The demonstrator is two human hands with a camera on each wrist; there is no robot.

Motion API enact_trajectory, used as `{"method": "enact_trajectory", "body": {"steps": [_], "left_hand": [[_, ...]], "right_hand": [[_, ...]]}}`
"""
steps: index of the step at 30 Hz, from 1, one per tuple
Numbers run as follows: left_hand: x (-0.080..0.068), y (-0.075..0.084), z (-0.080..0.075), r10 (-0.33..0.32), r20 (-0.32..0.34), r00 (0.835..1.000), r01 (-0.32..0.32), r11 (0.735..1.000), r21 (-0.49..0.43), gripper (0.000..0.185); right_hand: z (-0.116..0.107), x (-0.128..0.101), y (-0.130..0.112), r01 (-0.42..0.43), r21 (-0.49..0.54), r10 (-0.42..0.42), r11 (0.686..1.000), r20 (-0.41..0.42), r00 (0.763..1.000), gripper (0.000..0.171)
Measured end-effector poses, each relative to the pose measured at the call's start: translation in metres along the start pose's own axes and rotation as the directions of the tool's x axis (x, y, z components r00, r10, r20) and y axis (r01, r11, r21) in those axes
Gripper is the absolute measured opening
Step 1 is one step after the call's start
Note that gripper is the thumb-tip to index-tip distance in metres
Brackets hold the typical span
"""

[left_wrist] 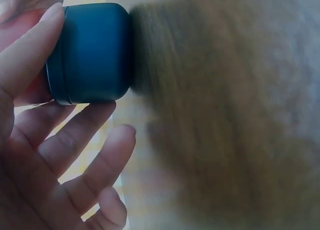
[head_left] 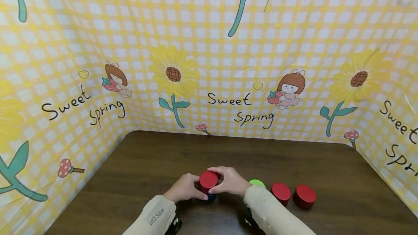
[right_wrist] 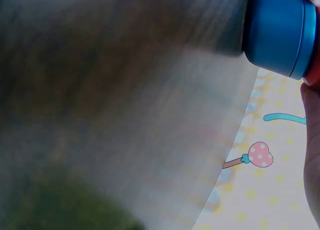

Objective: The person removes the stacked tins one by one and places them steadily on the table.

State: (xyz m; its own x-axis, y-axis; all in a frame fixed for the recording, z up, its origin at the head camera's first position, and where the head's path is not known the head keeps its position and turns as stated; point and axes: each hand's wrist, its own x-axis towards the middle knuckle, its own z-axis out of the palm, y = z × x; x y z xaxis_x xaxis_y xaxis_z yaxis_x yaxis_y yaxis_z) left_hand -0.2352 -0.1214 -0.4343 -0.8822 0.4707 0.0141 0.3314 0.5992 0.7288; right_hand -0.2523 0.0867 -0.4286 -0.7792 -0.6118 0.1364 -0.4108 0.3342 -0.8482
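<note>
I have both hands on a small stack in the middle of the dark wooden tabletop [head_left: 156,155]: a red tin [head_left: 208,180] sits on top of a blue tin [left_wrist: 92,52], and the blue one stands on the wood. My left hand [head_left: 184,188] curls round the red tin from the left, its fingers reaching down beside the blue one; my right hand [head_left: 230,180] wraps the red tin from the right and over the back. To my right lie a green lid [head_left: 257,183] and two more red tins [head_left: 281,192] [head_left: 304,196], just beside one another. I judge the thing to watch is keeping the red tin level and centred over the blue one, pressing evenly from both sides so neither tips or slides
</note>
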Motion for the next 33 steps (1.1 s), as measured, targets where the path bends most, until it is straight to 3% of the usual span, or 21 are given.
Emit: {"method": "enact_trajectory", "body": {"steps": [8,22,33], "left_hand": [[0.0,0.001,0.0,-0.002,0.014,1.0,0.002,1.0,-0.013,0.034],[0.002,0.003,0.0,0.015,0.063,0.998,-0.015,1.0,-0.003,0.053],[0.0,0.005,-0.005,-0.04,0.066,0.997,0.039,0.999,0.013,0.059]], "right_hand": [[-0.005,-0.005,-0.001,0.005,-0.004,-0.005,1.0,0.019,1.0,0.061],[-0.023,-0.017,0.0,0.008,-0.059,-0.009,0.998,-0.017,1.0,0.061],[-0.038,-0.026,-0.006,-0.008,-0.123,0.003,0.992,-0.042,0.999,0.059]]}}
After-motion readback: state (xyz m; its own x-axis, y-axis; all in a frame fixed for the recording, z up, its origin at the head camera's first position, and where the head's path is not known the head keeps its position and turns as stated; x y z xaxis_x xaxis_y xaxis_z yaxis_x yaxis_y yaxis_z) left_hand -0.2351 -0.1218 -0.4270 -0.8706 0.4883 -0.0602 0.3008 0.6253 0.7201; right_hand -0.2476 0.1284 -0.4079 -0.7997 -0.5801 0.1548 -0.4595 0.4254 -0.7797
